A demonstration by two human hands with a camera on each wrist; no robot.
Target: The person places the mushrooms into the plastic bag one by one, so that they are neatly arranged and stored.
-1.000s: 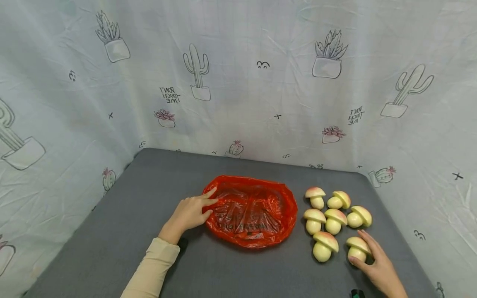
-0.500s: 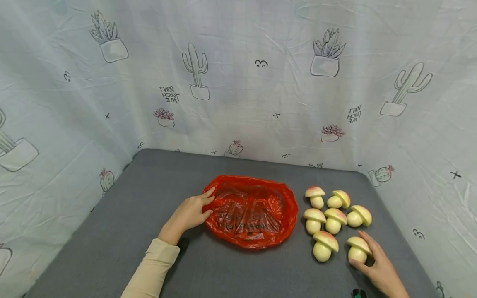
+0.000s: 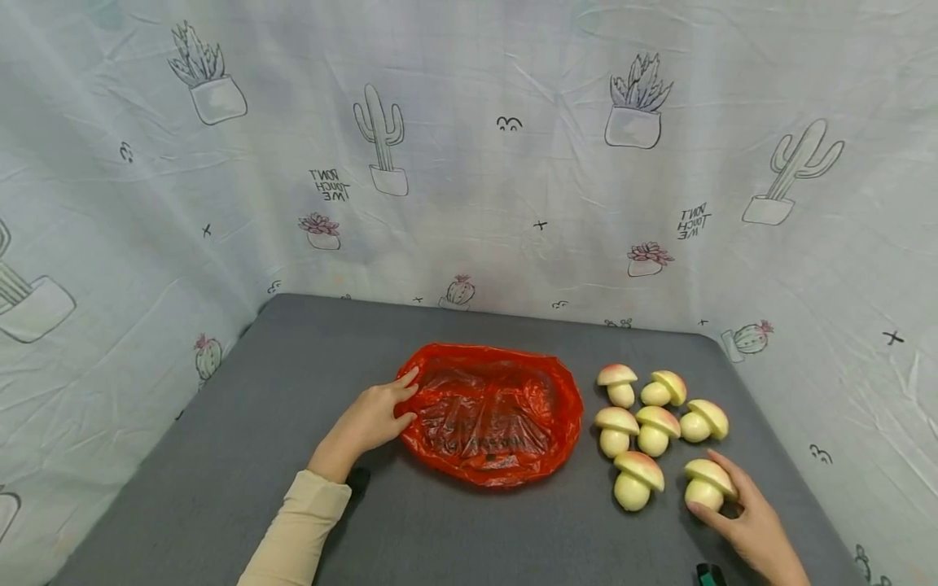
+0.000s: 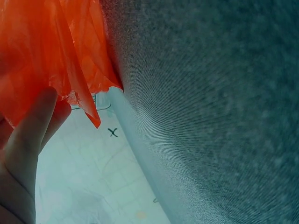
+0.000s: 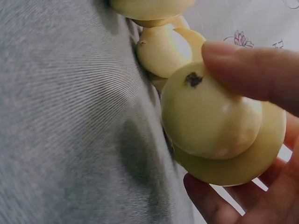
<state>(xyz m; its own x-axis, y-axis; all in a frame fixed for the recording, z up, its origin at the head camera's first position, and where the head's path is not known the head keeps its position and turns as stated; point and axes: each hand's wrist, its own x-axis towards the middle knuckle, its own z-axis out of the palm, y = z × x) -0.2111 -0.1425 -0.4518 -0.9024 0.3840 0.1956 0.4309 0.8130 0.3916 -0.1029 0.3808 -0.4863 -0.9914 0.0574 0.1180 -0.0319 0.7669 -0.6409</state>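
A red plastic bag (image 3: 487, 423), its rim spread into an oval, lies mid-table in the head view. At its left rim is my left hand (image 3: 374, 415), fingers apart and fairly straight, touching the film; the left wrist view has the thumb against the plastic. On the right, my right hand (image 3: 751, 517) holds a pale yellow toy mushroom (image 3: 707, 487) between thumb and fingers. In the right wrist view that mushroom (image 5: 208, 116) shows its round stalk, with a dark spot, towards the camera. The thumb lies over the stalk, the fingers reach around the cap.
Several more toy mushrooms (image 3: 655, 430) with pink-tinged caps stand close together between the bag and my right hand. All lie on a grey cloth-covered table (image 3: 330, 342). A white curtain (image 3: 454, 163) with cactus drawings hangs behind and along the sides.
My left fingertips have drawn back slightly towards the bag's rim. The mushroom in my right hand has shifted a little to the right and away from me. The other mushrooms stay put.
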